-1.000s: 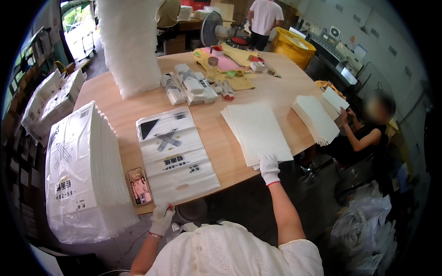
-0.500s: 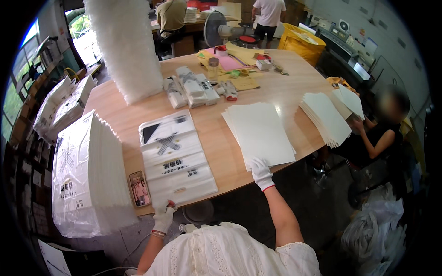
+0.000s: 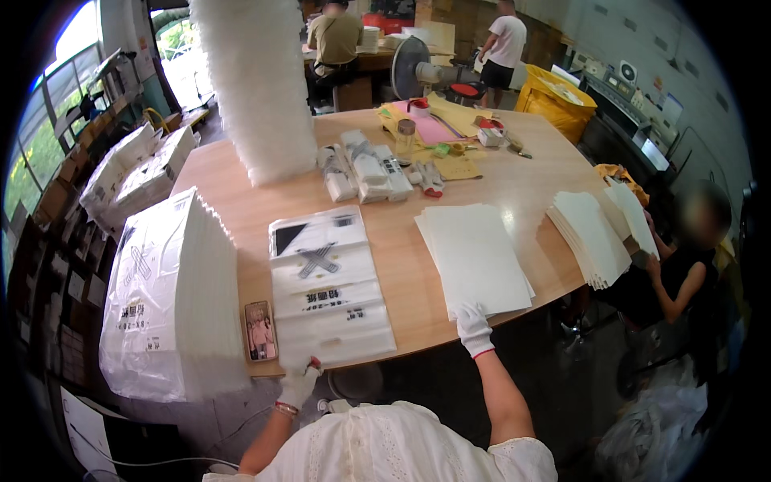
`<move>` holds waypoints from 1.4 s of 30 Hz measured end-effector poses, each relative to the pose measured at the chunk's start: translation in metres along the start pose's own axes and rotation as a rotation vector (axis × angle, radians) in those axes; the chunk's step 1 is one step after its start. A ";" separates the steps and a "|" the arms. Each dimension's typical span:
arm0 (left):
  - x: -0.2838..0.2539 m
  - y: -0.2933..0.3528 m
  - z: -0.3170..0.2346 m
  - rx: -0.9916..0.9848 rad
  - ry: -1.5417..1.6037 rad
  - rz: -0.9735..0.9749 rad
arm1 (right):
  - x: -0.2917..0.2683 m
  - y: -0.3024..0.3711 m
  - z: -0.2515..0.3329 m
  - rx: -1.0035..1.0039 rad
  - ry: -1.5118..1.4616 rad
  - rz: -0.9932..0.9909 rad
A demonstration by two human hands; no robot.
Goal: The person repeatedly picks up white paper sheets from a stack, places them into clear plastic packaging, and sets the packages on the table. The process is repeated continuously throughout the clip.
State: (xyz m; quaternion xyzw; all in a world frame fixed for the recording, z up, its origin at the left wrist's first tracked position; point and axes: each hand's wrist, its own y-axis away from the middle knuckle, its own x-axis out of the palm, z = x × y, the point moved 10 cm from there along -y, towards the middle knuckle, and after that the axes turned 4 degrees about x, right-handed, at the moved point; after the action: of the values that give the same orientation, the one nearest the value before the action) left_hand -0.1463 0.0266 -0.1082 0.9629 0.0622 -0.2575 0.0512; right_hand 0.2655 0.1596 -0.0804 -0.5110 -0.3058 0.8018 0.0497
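Head view: gloved R hand [image 3: 474,329] lies on near edge of white sheets [image 3: 472,255] on table [image 3: 404,273], prob. steadying them (pinch unclear). L hand [image 3: 298,385], closure also unclear, is by printed plastic packaging [image 3: 333,281], laid flat presumably for easy reach.

White paper [image 3: 472,259], white right glove [image 3: 474,331] (red-trimmed)

From my position, one phone [image 3: 260,331], screen lit, lies near the front edge of the table [image 3: 408,277]. Toward the far side, a jar [image 3: 405,138] stands among yellow sheets [image 3: 459,169] and a pink sheet [image 3: 434,128]. Beyond: a grey fan [image 3: 410,68], upright; a stool [image 3: 467,90], red seat; a large yellow bag [image 3: 554,98], filled. Two persons noted at the rear: a seated person [image 3: 333,40] in tan, a standing person [image 3: 506,42] in white.
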 end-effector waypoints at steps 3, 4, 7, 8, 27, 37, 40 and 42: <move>-0.013 -0.018 -0.039 0.065 -0.317 -0.049 | 0.004 -0.002 0.007 -0.042 0.060 0.051; -0.015 -0.025 -0.049 0.138 -0.392 -0.072 | 0.008 -0.007 0.012 -0.030 -0.045 0.194; -0.003 -0.060 -0.052 0.278 -0.237 -0.039 | -0.016 -0.002 0.034 -0.046 -0.025 0.152; 0.003 -0.068 -0.061 0.310 -0.265 -0.006 | -0.028 0.001 0.040 -0.062 -0.023 0.070; 0.011 -0.100 -0.024 0.088 -0.322 0.352 | 0.119 0.059 0.244 1.077 -1.284 0.781; -0.026 -0.178 0.024 -0.212 0.793 0.043 | 0.075 -0.036 0.248 0.238 -0.149 0.289; -0.010 -0.179 -0.035 -0.021 0.543 0.110 | 0.054 -0.083 0.314 -0.109 -0.440 0.022; -0.025 -0.162 -0.097 0.061 0.514 0.152 | 0.108 -0.083 0.305 0.012 -0.260 0.175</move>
State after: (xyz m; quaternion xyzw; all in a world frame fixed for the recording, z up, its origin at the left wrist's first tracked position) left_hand -0.1437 0.1967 -0.0228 0.9997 -0.0070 -0.0020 0.0238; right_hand -0.0644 0.1353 -0.0319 -0.4271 -0.2591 0.8644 -0.0570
